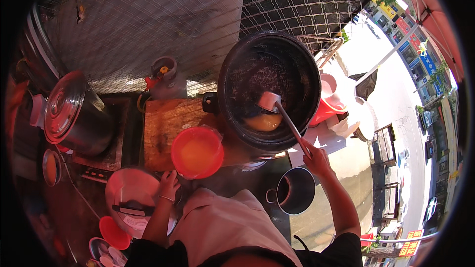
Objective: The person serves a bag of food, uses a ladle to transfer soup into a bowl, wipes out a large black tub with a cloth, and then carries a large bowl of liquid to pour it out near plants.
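Note:
A large black pot [267,63] is tilted, its mouth facing me. Yellow liquid [264,121] pools along its lower side. My right hand [315,157] grips the long handle of a metal ladle [270,101], whose cup is inside the pot just above the pool. Below and left of the pot, a red plastic tub [222,154] contains yellow-orange liquid, with clear plastic film at its rim. My left hand [170,184] is by the tub's lower left rim, fingers partly bent; whether it grips the rim cannot be made out.
A wooden board [159,133] lies beneath the tub. At left stand a lidded stockpot [91,129] and a metal lid [128,181]. An enamel pot [301,189] sits low by my right forearm. Behind are a gas cylinder [169,87] and wire mesh [293,3]. Red buckets [328,109] stand right.

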Motion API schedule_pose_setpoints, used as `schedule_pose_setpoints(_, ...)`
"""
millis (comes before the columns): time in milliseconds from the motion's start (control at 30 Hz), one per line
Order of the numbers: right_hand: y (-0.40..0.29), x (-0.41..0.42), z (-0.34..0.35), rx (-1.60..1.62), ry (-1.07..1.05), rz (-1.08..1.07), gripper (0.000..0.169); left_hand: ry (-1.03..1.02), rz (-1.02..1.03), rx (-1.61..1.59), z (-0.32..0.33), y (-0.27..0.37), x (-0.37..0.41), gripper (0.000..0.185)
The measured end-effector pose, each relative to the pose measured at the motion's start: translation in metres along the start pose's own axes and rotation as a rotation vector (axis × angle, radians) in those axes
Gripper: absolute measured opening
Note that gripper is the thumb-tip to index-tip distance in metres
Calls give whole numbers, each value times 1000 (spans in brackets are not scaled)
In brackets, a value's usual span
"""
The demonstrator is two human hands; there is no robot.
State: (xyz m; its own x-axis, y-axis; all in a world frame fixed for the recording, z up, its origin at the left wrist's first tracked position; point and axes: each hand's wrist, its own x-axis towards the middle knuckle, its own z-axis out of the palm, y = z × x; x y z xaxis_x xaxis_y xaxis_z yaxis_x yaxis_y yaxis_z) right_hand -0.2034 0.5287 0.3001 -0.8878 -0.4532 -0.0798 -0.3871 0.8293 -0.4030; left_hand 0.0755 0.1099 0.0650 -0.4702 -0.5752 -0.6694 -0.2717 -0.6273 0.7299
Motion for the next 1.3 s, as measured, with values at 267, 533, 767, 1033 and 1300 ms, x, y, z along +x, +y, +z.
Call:
schedule_pose_setpoints(267,-61,68,41,-51,217,-51,68,284,755,298,0,49,49,39)
schedule_pose_setpoints(533,-13,-36,43,-44,50,130,54,-326,704,43,131,122,49,51)
schedule_pose_setpoints(767,65,-16,40,115,300,110,38,-443,819,154,271,170,63,48)
schedule_pose_setpoints(1033,122,79,6,486,199,-11,41,-467,851,247,328,212,113,29)
schedule_pose_setpoints(1300,190,145,13,792,-19,-74,46,-540,601,162,342,216,105,30)
